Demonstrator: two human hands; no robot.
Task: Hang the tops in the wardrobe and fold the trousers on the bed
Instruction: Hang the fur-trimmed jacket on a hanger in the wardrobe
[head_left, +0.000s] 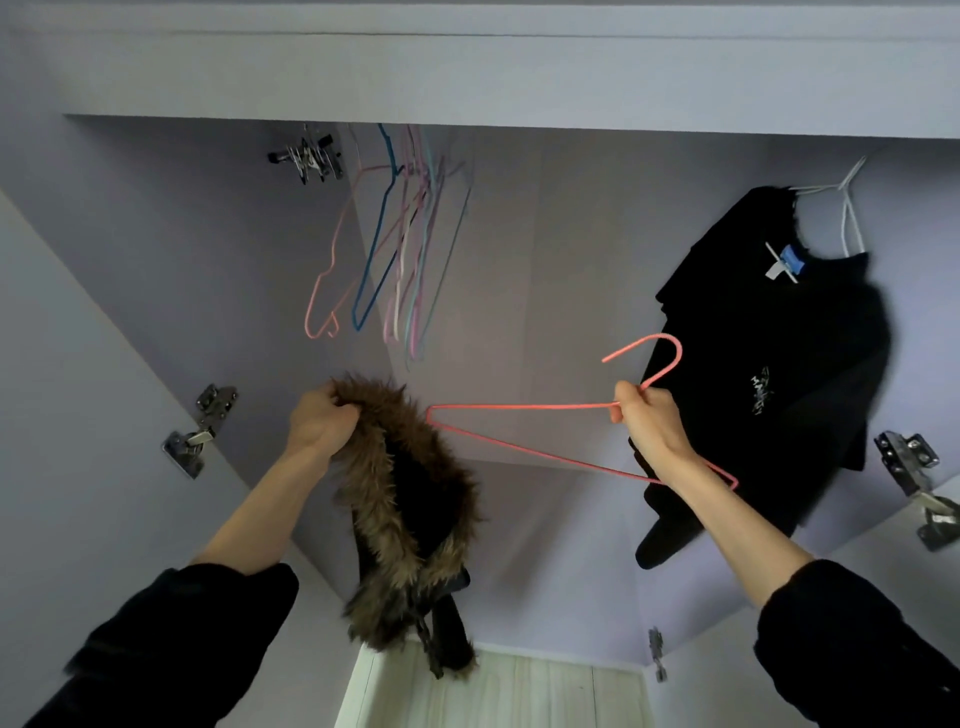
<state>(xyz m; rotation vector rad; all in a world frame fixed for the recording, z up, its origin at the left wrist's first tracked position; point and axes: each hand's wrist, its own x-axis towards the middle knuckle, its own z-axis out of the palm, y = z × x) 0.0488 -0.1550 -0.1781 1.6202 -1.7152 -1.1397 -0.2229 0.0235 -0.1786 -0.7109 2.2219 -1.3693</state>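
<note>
1. Inside the open wardrobe (519, 270), a fur-trimmed black top (410, 519) is held up on the near left, its fur edge gripped at the top by the left hand (322, 421), whose fingers are curled round it.
2. A pink wire hanger (519, 406) is pinched at the base of its hook by the right hand (649, 421), just right of the top and apart from it.
3. A black T-shirt (779, 364) is hung on a white hanger (852, 218) at the far right, behind the right hand.
4. A bunch of bare coloured hangers (400, 244) is seen hanging at the far left.
5. Metal hinges (200, 431) are fixed on both side walls.
6. Black sleeves (171, 644) are pushed up both forearms.
</note>
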